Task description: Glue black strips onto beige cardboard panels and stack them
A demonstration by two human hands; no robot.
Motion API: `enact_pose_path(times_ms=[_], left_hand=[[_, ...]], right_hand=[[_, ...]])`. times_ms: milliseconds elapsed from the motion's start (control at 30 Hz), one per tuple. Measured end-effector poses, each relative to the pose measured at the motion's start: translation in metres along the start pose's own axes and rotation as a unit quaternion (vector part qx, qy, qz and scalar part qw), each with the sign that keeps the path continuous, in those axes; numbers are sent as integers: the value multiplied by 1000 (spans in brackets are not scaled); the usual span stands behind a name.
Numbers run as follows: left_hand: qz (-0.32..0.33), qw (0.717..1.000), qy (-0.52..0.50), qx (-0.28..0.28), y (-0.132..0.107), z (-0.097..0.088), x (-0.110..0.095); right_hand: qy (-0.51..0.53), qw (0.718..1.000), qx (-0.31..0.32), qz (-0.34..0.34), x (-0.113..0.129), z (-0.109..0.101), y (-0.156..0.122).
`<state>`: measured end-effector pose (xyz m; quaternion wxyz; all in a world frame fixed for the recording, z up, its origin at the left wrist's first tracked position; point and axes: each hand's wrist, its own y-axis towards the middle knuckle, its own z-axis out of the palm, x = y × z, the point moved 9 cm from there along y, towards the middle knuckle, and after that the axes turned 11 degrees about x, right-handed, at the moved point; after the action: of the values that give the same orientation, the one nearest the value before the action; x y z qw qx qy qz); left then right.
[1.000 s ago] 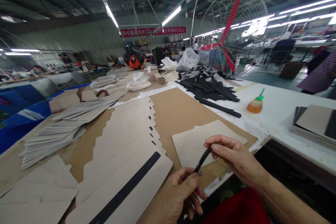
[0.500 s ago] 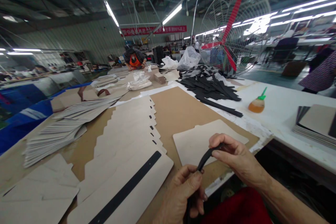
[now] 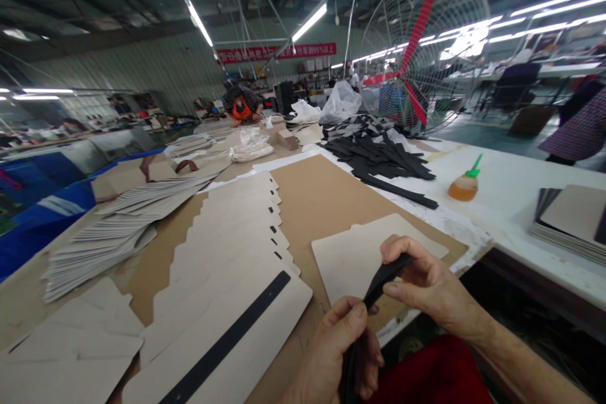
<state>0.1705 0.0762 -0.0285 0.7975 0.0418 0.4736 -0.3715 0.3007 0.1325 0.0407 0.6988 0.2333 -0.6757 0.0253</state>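
Between my two hands is a black strip (image 3: pixel 382 276), bent and partly twisted, above the table's near edge. My left hand (image 3: pixel 343 344) is closed around its lower part, which hangs down beneath the fingers. The upper end is pinched between thumb and fingers of my right hand (image 3: pixel 426 281). Behind the hands lies a beige panel (image 3: pixel 350 249) on brown board. To the left, overlapping beige panels (image 3: pixel 222 252) form a stepped row, and the nearest one has a black strip (image 3: pixel 231 334) lying along it.
Beyond the brown board (image 3: pixel 312 186) is a heap of black strips (image 3: pixel 379 154). A bottle with a green nozzle (image 3: pixel 464 186) and stacked panels (image 3: pixel 575 221) stand at right. Fanned beige sheets (image 3: pixel 104 246) lie left. A large fan (image 3: pixel 421 50) and a person (image 3: pixel 241 104) are farther back.
My right hand has shifted slightly up and right, and the strip between my hands now shows a wider, flatter face. My left hand has moved slightly to the right.
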Motion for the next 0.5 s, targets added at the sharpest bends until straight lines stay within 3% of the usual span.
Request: enact_pose_path(times_ms=[133,267,400,500], left_hand=[[-36,996,56,-66,-6,-12,-1],[-82,966,227,-87,-15,-22,-9],[-88,947,294,-90,-26,-29,-19],[-99,936,312,-133,-30,-44,-26]], right_hand=[[37,998,13,40,-15,-1,-4],[46,990,15,136,-40,-11,-17],[5,978,-2,206,-55,-43,-37],[-45,968,-39,243,-62,-77,-47]])
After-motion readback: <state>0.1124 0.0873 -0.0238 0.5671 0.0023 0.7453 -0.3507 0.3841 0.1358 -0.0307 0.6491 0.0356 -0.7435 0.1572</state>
